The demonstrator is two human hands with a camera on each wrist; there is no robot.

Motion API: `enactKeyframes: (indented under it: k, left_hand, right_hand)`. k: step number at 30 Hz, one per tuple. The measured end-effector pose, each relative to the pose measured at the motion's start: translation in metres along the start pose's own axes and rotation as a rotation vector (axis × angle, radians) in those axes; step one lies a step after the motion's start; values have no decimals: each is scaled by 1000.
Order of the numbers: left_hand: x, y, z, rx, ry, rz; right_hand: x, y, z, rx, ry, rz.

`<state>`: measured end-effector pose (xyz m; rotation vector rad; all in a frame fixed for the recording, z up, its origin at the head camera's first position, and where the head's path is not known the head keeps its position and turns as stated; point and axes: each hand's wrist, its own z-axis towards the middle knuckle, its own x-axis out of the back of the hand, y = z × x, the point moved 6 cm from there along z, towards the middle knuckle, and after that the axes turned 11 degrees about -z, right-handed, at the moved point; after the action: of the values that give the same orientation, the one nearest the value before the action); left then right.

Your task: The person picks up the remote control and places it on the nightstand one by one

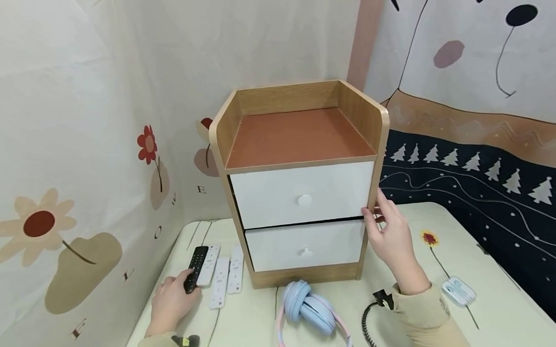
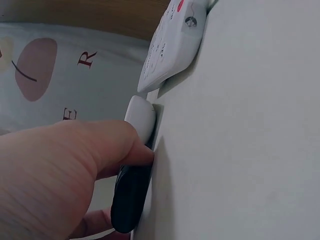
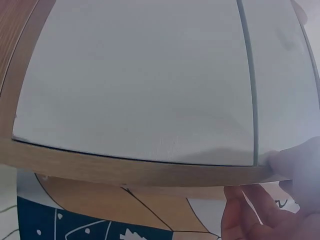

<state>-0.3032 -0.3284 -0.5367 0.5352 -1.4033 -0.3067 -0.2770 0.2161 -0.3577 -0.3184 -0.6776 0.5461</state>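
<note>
We see printed hangings [image 1: 273, 41] standing behind and on both sides of the pale counter [image 1: 251, 327], whose far corners are rounded. The cabinet [image 1: 299, 137] stands upright on it, front toward us; a raised rim bounds its top at the back, L & R, the front edge being low. Its face carries the upper drawer [image 1: 279, 196] & lower drawer [image 1: 280, 247], each w/ one knob, a thin dark gap btwn them. Blue-and-pink headphones [image 1: 291, 300] lie just before the base & limit room there; we can't tell if they touch it.

The R hand [image 1: 395, 236] is part-closed round the cabinet's R front edge: thumb on the front, fingers against the outer side. The L hand [image 1: 172, 302] is nearly closed, pinching the black remote [image 1: 196, 271] btwn thumb & fingers; we find this remote lying on the counter, outermost of its row, w/ only a narrow margin to the L edge. Next come three white remotes [image 1: 219, 283], the innermost just beside the cabinet's L side. A coiled cable [image 1: 365, 326] w/ black plug lies near the R sleeve. Beyond that sleeve, toward the R edge, we note bare counter round a small white case [image 1: 459, 291].
</note>
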Motion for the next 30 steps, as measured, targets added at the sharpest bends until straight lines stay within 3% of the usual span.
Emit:
enactKeyframes:
  k: [10, 17, 30]
  left_hand:
    - [1, 1, -1, 18, -2, -60]
    - [7, 2, -1, 3, 50, -122]
    - [43, 28, -9, -73, 195, -169]
  right_hand:
    - [3, 3, -5, -36, 18, 34]
    - [2, 6, -6, -36, 31, 35]
    - [2, 2, -4, -26, 33, 42]
